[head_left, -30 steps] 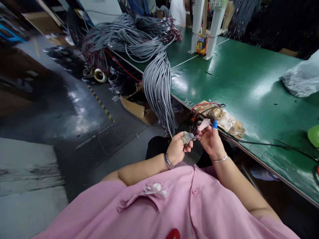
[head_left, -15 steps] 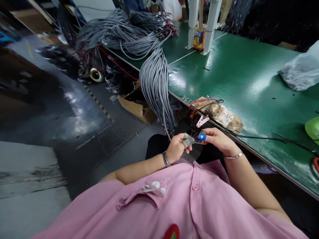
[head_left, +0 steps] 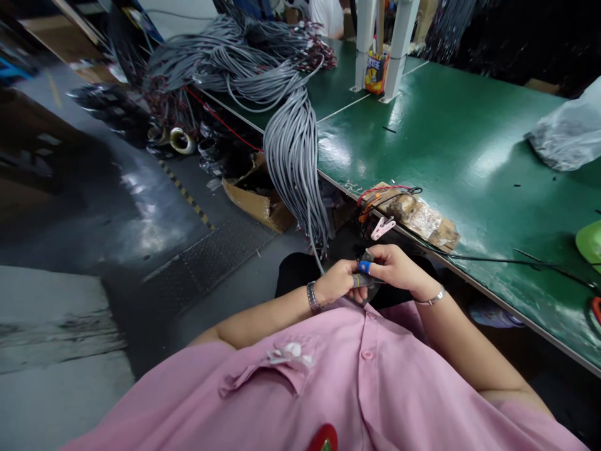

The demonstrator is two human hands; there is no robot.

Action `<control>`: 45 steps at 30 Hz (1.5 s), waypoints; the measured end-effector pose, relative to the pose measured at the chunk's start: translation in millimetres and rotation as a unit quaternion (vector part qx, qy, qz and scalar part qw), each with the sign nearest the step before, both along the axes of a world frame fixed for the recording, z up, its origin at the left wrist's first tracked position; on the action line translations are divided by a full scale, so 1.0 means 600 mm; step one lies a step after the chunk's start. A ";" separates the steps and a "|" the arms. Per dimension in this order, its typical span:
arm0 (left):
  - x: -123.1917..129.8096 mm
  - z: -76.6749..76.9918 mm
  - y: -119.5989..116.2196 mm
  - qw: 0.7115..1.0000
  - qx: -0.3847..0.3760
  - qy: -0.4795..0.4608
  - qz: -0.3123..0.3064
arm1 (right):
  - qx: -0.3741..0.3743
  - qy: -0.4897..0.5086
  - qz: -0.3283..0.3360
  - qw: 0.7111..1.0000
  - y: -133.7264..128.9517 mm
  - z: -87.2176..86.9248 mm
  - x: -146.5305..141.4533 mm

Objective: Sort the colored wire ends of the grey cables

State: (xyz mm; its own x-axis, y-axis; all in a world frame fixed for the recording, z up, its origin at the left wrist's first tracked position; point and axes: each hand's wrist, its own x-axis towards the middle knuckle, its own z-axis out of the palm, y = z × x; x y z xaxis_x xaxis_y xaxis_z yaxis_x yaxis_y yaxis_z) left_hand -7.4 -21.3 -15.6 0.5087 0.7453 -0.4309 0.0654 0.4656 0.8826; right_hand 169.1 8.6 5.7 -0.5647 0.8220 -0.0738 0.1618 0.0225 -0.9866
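My left hand [head_left: 339,282], with grey finger covers, is closed in front of my lap, where one grey cable [head_left: 320,262] runs down to it from the hanging bundle. Touching it is my right hand [head_left: 389,268], its fingers pinched together at the thin wires of the cable end; a blue band wraps one digit. The fingers mostly hide the wires now. Just beyond my hands a pink clip [head_left: 382,228] hangs at the table edge, beside a taped wooden block [head_left: 425,222] with red and black leads.
A thick bundle of grey cables [head_left: 293,134] droops over the edge of the green table [head_left: 451,138]. An open cardboard box [head_left: 256,200] sits on the floor below. White posts [head_left: 399,50] rise from the tabletop; a plastic bag [head_left: 570,134] lies right. Another person's sleeve [head_left: 323,15] shows behind.
My right hand has moved left and slightly down, closing against my left hand. The coloured wires that showed between the fingers are now mostly covered.
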 end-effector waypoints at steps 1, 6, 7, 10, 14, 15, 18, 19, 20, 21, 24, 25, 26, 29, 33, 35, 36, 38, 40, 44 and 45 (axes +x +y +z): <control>0.000 0.000 0.001 1.000 0.000 -0.005 0.023 | -0.007 0.014 -0.028 0.999 0.000 -0.003 0.001; -0.002 0.001 0.006 0.986 -0.004 -0.061 0.158 | -0.059 0.107 -0.199 0.972 -0.014 -0.039 0.017; -0.002 0.000 0.007 0.982 -0.004 -0.071 0.175 | -0.072 0.121 -0.210 0.967 -0.022 -0.047 0.016; 0.001 -0.010 0.006 0.975 0.005 -0.088 0.202 | -0.081 0.155 -0.225 0.959 -0.049 -0.064 -0.002; 0.006 -0.017 0.003 0.979 0.012 -0.086 0.186 | -0.032 0.169 -0.277 0.945 -0.069 -0.061 -0.036; 0.005 -0.015 0.003 0.981 0.013 -0.086 0.176 | -0.031 0.168 -0.285 0.943 -0.068 -0.058 -0.040; -0.001 -0.005 0.005 0.989 0.039 -0.072 0.120 | -0.056 0.170 -0.269 0.946 -0.055 -0.050 -0.039; -0.004 -0.001 0.006 0.992 0.058 -0.062 0.098 | -0.066 0.170 -0.254 0.950 -0.049 -0.048 -0.036; -0.007 0.002 0.007 0.992 0.077 -0.052 0.080 | -0.072 0.170 -0.238 0.954 -0.043 -0.046 -0.034; -0.010 0.004 0.007 0.992 0.095 -0.045 0.071 | -0.076 0.168 -0.222 0.957 -0.038 -0.044 -0.032; -0.013 0.001 0.007 0.988 0.110 -0.051 0.098 | -0.082 0.162 -0.199 0.963 -0.027 -0.041 -0.033; -0.013 -0.002 0.006 0.986 0.104 -0.059 0.118 | -0.084 0.159 -0.204 0.962 -0.025 -0.040 -0.035; -0.012 -0.006 0.006 0.983 0.095 -0.069 0.139 | -0.084 0.156 -0.213 0.961 -0.025 -0.040 -0.036; -0.006 -0.016 0.004 0.975 0.065 -0.094 0.191 | -0.080 0.154 -0.246 0.954 -0.027 -0.043 -0.039; 0.001 -0.020 0.005 0.969 0.042 -0.103 0.222 | -0.082 0.158 -0.268 0.947 -0.031 -0.049 -0.036; 0.002 -0.022 0.005 0.966 0.036 -0.103 0.232 | -0.082 0.157 -0.270 0.946 -0.032 -0.050 -0.034; 0.003 -0.022 0.005 0.965 0.035 -0.104 0.238 | -0.081 0.156 -0.271 0.946 -0.032 -0.050 -0.033; 0.002 -0.023 0.006 0.962 0.037 -0.104 0.249 | -0.080 0.152 -0.270 0.947 -0.033 -0.050 -0.032; 0.000 -0.022 0.006 0.960 0.043 -0.104 0.257 | -0.081 0.147 -0.265 0.949 -0.033 -0.051 -0.031; -0.002 -0.017 0.006 0.960 0.059 -0.096 0.256 | -0.095 0.149 -0.250 0.952 -0.034 -0.052 -0.028; -0.002 -0.017 0.005 0.961 0.062 -0.092 0.253 | -0.098 0.150 -0.246 0.953 -0.033 -0.051 -0.027</control>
